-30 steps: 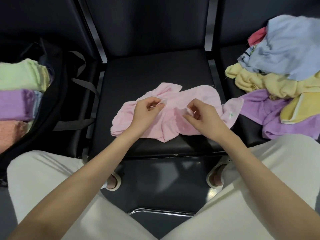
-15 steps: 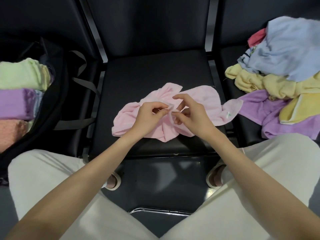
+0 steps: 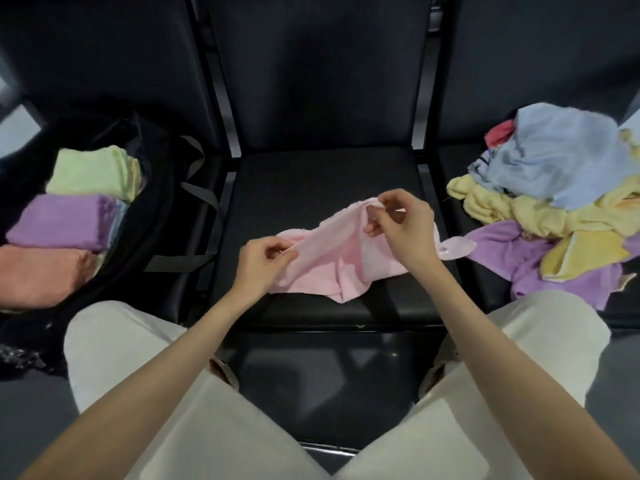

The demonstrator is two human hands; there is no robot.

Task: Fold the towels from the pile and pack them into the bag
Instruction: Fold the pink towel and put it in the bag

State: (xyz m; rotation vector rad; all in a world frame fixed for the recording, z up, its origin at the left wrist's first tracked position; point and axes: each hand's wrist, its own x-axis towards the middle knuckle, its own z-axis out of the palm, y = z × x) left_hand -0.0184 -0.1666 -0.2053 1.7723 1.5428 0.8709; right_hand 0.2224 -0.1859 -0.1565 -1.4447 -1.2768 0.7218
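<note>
On the middle black seat (image 3: 322,181) of a row of dark chairs lies a crumpled pink towel (image 3: 343,258), gripped at two points along one edge. The left hand (image 3: 261,263) pinches that edge between thumb and curled fingers at the towel's left end, close to the seat surface. The right hand (image 3: 403,225) pinches the same edge between thumb and forefinger at a higher point, toward the seat back, with the other fingers loosely bent. The edge runs taut on a diagonal between the two hands; the remainder of the towel hangs in folds onto the seat, and one corner reaches to the right toward the adjacent seat. To the left, an open black bag (image 3: 152,216) rests on the neighbouring seat with its grey straps (image 3: 199,188) draped over the seat edge. Inside the bag, three folded towels sit side by side: a green towel (image 3: 91,174) farthest from the person, a purple towel (image 3: 64,221) in the middle, and an orange towel (image 3: 43,275) nearest. To the right, an unfolded pile (image 3: 557,209) occupies the third seat, well apart from the bag. Visible in the pile are a light blue towel (image 3: 561,157) on top, a red towel (image 3: 498,133) partly hidden behind it, yellow towels (image 3: 512,209) below, and a purple cloth (image 3: 533,271) at the base. Both forearms are bare, and the person's knees, in light trousers (image 3: 145,375), frame the lower part of the view.
</note>
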